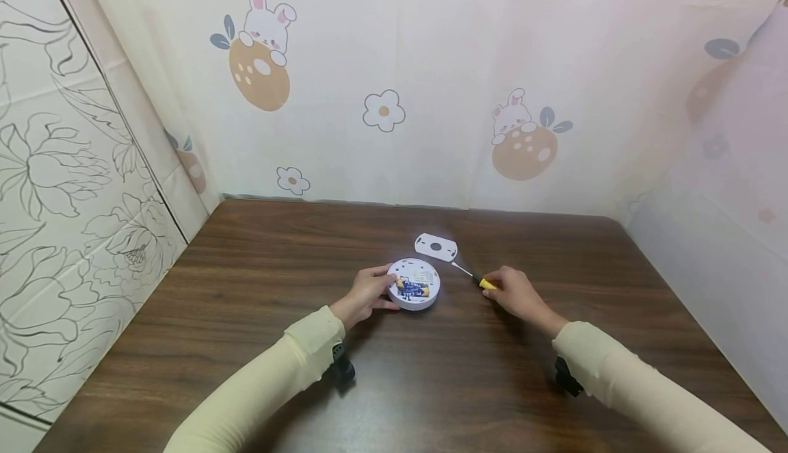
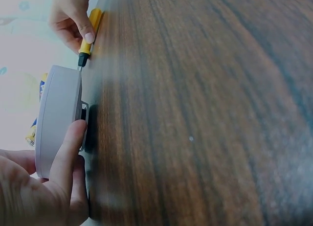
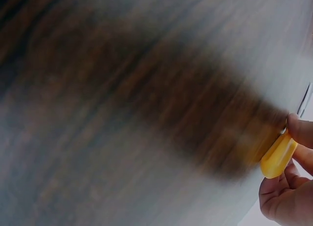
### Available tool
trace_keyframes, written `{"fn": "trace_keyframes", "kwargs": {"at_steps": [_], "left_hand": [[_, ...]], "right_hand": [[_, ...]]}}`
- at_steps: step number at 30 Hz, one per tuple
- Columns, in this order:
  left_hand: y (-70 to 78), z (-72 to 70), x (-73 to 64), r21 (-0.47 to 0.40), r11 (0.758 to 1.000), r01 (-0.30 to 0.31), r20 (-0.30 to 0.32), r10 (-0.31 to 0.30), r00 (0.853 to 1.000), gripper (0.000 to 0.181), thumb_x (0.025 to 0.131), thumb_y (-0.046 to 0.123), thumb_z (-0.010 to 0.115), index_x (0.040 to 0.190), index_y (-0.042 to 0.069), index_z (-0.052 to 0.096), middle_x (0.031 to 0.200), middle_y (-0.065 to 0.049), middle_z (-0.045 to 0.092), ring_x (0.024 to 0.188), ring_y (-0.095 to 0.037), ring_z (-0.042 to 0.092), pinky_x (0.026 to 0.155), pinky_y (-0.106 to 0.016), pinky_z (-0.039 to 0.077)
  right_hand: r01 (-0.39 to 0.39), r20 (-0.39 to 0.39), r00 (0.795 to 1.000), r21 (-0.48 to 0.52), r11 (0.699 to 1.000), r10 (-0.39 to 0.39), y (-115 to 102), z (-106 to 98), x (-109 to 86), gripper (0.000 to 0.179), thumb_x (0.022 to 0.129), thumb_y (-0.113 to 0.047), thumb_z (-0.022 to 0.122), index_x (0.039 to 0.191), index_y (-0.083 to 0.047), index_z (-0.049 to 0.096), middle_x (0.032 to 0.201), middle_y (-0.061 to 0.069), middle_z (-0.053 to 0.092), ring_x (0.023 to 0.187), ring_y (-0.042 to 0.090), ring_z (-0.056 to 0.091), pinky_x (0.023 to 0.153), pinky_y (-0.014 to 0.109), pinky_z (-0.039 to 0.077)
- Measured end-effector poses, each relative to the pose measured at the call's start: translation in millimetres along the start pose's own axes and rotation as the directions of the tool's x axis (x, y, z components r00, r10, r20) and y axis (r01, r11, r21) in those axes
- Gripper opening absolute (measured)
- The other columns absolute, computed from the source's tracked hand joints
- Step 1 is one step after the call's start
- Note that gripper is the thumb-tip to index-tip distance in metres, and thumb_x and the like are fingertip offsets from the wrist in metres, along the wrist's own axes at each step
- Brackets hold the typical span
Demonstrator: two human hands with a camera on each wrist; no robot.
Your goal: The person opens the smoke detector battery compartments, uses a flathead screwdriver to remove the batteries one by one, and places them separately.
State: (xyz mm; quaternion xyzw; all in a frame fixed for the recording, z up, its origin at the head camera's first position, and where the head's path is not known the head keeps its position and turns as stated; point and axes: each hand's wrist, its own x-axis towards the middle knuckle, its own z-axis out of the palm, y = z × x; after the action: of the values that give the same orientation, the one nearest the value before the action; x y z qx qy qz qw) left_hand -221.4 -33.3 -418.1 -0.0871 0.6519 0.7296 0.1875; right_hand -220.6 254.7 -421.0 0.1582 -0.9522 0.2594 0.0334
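Observation:
My left hand point(image 1: 367, 291) grips a round white smoke alarm point(image 1: 421, 304) by its left edge, thumb on top and fingers below. The alarm's back faces up, showing blue and yellow batteries point(image 1: 414, 289) in its recess. In the left wrist view the alarm point(image 2: 57, 121) appears edge-on, fingertips under its lower face. To its right, my right hand point(image 1: 516, 293) pinches a screwdriver point(image 1: 486, 283) by its yellow and black handle, the thin shaft pointing up and left. The handle's yellow end point(image 3: 278, 161) shows between thumb and fingers in the right wrist view.
A white mounting plate point(image 1: 423, 245) with a round central hole lies just beyond the alarm, close to the screwdriver's tip. All this is on a brown wood-grain table point(image 1: 277, 248). A patterned curtain point(image 1: 332, 63) hangs along the table's far edge.

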Motion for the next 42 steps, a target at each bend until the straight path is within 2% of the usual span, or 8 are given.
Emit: {"fn": "trace_keyframes", "kwargs": {"at_steps": [13, 19, 21, 25, 31, 40, 42], "left_hand": [[0.5, -0.2, 0.3, 0.003, 1.000, 0.006, 0.004, -0.006, 1.000, 0.041, 0.089, 0.010, 0.051, 0.130, 0.006, 0.044, 0.122, -0.018, 0.047, 0.090, -0.025, 0.056, 0.064, -0.039, 0.054], [1.3, -0.5, -0.5, 0.008, 1.000, 0.006, -0.001, -0.006, 1.000, 0.041, 0.089, 0.010, 0.050, 0.129, 0.007, 0.044, 0.118, -0.019, 0.050, 0.085, -0.023, 0.057, 0.063, -0.039, 0.054], [1.4, -0.5, -0.7, 0.010, 1.000, 0.009, -0.005, -0.009, 1.000, 0.040, 0.089, 0.011, 0.050, 0.129, 0.007, 0.045, 0.117, -0.018, 0.051, 0.085, -0.023, 0.057, 0.063, -0.039, 0.054], [0.4, 0.0, 0.2, 0.009, 1.000, 0.008, -0.008, -0.008, 1.000, 0.040, 0.089, 0.010, 0.050, 0.129, 0.007, 0.045, 0.118, -0.018, 0.051, 0.084, -0.023, 0.057, 0.063, -0.039, 0.054], [0.0, 0.4, 1.6, 0.005, 1.000, 0.009, -0.005, -0.009, 1.000, 0.040, 0.089, 0.010, 0.050, 0.129, 0.007, 0.045, 0.117, -0.018, 0.051, 0.083, -0.023, 0.057, 0.064, -0.039, 0.054], [0.8, 1.2, 1.0, 0.014, 1.000, 0.012, -0.013, -0.012, 1.000, 0.040, 0.089, 0.011, 0.050, 0.129, 0.008, 0.045, 0.118, -0.018, 0.051, 0.084, -0.023, 0.057, 0.063, -0.040, 0.054], [-0.3, 1.2, 0.8, 0.016, 1.000, 0.014, -0.016, -0.014, 1.000, 0.040, 0.089, 0.011, 0.050, 0.129, 0.007, 0.045, 0.117, -0.018, 0.051, 0.084, -0.024, 0.057, 0.063, -0.039, 0.054]], "right_hand": [[-0.033, 0.056, 0.998, 0.013, 0.999, 0.032, 1, -4, -0.9, 0.028, 0.078, -0.012, 0.066, 0.100, 0.006, 0.062, 0.087, 0.011, 0.057, 0.075, 0.019, 0.051, 0.064, 0.034, 0.047], [-0.042, 0.060, 0.997, 0.040, 0.998, 0.040, -6, -11, 2.5, 0.030, 0.079, -0.014, 0.066, 0.103, 0.004, 0.061, 0.093, 0.013, 0.057, 0.082, 0.023, 0.053, 0.072, 0.040, 0.050], [-0.011, 0.042, 0.999, 0.032, 0.999, 0.009, -10, -14, 6.3, 0.031, 0.078, -0.014, 0.066, 0.103, 0.004, 0.061, 0.095, 0.014, 0.058, 0.085, 0.026, 0.053, 0.074, 0.042, 0.049], [0.049, 0.016, 0.999, 0.017, 0.999, -0.049, -21, -20, 17.4, 0.032, 0.077, -0.013, 0.068, 0.104, 0.001, 0.062, 0.095, 0.012, 0.059, 0.087, 0.026, 0.053, 0.075, 0.043, 0.048], [0.064, 0.061, 0.996, 0.069, 0.996, -0.069, -52, -25, 28.5, 0.033, 0.078, -0.018, 0.068, 0.107, -0.004, 0.061, 0.098, 0.009, 0.058, 0.090, 0.023, 0.053, 0.080, 0.040, 0.048], [0.154, 0.108, 0.978, 0.188, 0.970, -0.176, -87, -11, 34.4, 0.027, 0.077, -0.013, 0.068, 0.102, -0.005, 0.064, 0.097, 0.005, 0.062, 0.088, 0.017, 0.055, 0.076, 0.036, 0.050], [0.163, 0.115, 0.976, 0.193, 0.968, -0.188, -92, -6, 33.6, 0.026, 0.077, -0.014, 0.068, 0.101, -0.005, 0.064, 0.094, 0.004, 0.063, 0.083, 0.014, 0.055, 0.071, 0.031, 0.051]]}}
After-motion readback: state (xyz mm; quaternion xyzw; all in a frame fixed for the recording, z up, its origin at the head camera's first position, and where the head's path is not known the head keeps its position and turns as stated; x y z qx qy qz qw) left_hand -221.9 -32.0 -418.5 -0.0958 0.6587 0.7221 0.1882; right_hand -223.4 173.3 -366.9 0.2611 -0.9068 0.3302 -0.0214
